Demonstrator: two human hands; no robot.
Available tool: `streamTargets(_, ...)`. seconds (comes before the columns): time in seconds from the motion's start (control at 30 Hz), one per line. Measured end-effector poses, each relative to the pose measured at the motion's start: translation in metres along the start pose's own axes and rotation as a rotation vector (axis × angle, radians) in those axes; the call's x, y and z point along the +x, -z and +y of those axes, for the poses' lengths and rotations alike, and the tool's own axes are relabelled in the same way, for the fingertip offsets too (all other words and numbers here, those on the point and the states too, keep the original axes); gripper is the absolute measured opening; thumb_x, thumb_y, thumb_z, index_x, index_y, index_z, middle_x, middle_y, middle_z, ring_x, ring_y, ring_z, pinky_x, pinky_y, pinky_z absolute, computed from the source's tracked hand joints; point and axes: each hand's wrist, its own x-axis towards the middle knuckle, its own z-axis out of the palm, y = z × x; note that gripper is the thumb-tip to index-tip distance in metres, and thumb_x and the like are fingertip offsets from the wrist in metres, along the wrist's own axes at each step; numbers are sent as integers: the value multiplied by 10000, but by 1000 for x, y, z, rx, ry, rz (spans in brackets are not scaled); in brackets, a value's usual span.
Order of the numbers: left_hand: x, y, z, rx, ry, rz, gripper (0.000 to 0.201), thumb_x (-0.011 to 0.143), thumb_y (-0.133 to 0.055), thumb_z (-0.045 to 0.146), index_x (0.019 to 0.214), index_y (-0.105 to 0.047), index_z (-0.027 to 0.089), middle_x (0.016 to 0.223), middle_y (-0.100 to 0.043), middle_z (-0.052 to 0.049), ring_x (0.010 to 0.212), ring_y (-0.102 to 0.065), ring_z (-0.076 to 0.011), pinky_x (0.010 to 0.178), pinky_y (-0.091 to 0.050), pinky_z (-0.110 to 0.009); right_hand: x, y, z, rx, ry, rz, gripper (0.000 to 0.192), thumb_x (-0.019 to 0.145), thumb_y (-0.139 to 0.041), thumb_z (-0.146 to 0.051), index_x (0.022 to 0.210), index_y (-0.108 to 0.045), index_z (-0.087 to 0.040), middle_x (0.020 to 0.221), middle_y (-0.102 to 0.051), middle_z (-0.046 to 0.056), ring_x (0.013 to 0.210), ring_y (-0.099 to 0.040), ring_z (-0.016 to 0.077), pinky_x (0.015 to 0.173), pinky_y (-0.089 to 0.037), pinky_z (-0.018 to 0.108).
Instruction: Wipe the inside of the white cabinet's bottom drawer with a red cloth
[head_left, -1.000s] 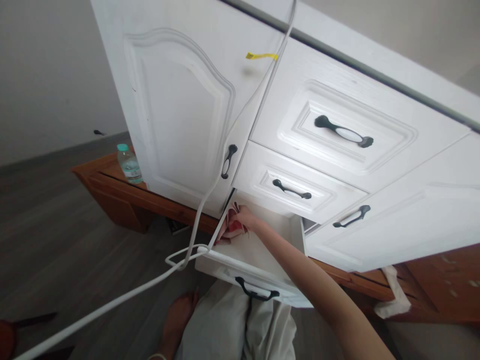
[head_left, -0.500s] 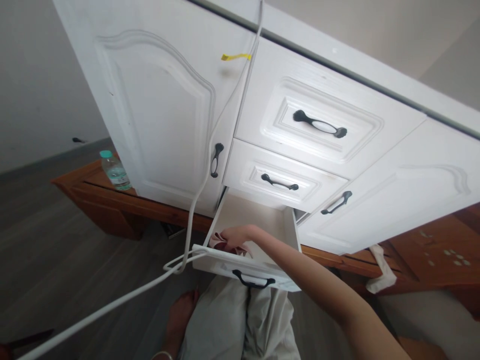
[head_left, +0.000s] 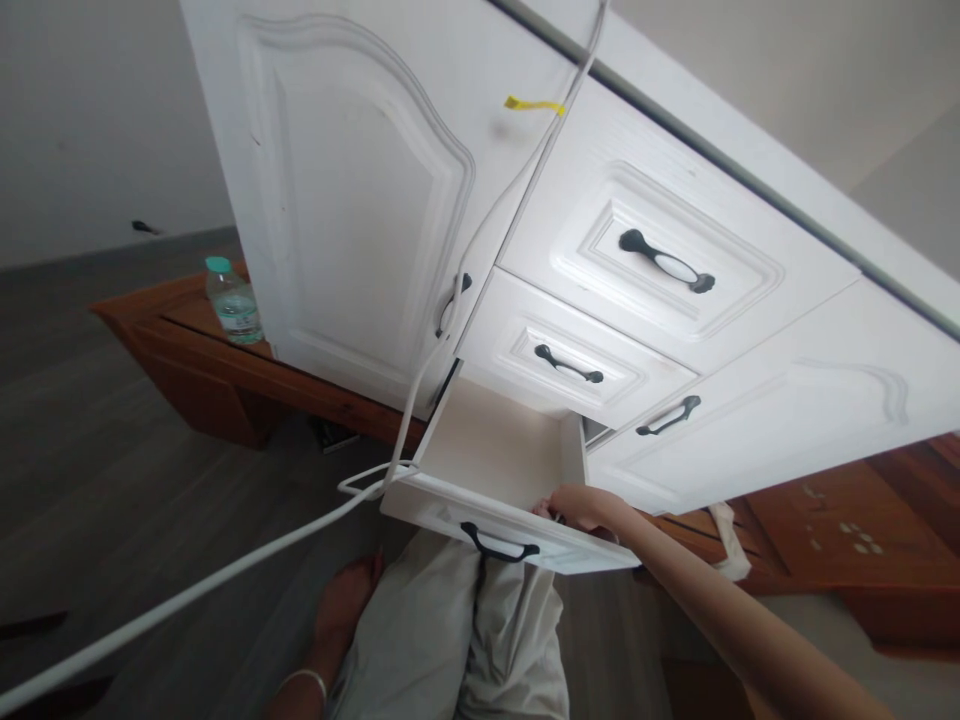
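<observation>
My right hand (head_left: 581,503) reaches in from the lower right and rests on the top rim of the open bottom drawer (head_left: 495,455), at its front right corner, with fingers curled over the edge. The white drawer is pulled out from a white cabinet (head_left: 352,200); its black handle (head_left: 499,546) faces me. The part of the drawer's inside that shows is bare white. My left hand is out of view.
A white cable (head_left: 424,385) hangs down the cabinet front and loops at the drawer's left corner. Two shut drawers sit above. A water bottle (head_left: 233,302) stands on a low wooden platform (head_left: 187,345). My knees in light trousers (head_left: 450,640) and bare foot (head_left: 341,605) are below the drawer.
My right hand has left the drawer's left inside, where it held a reddish cloth, and moved to the front right rim. The cloth no longer shows.
</observation>
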Motion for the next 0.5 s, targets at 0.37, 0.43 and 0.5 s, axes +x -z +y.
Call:
streamTargets(0.37,5,-7,-3,6,9,24,671,1025,-125,421,985,-733,140,1045,-769,-198,1014,-743,-292,843,-521,-380,119,87,-20,307,126,1084,487,794,-542,-51,1222,-731,-185,1360,-658,100,1264,-581,238,1098,-444,337)
streamTargets(0.43,6,-9,-3,18,6,29,673,1026,-119,410,979,-738,147,1031,-772,-195,1006,-747,-291,843,-525,-381,148,98,-29,228,124,1123,426,840,-589,-103,1241,-715,-172,1360,-642,117,1284,-550,257,1109,-445,370)
streamTargets(0.5,7,-10,-4,30,2,33,677,1026,-113,399,978,-741,151,1036,-773,-196,1006,-747,-292,850,-528,-384,171,104,-36,85,149,1063,377,866,-619,-141,1231,-716,-153,1357,-622,144,1317,-511,275,1121,-435,380)
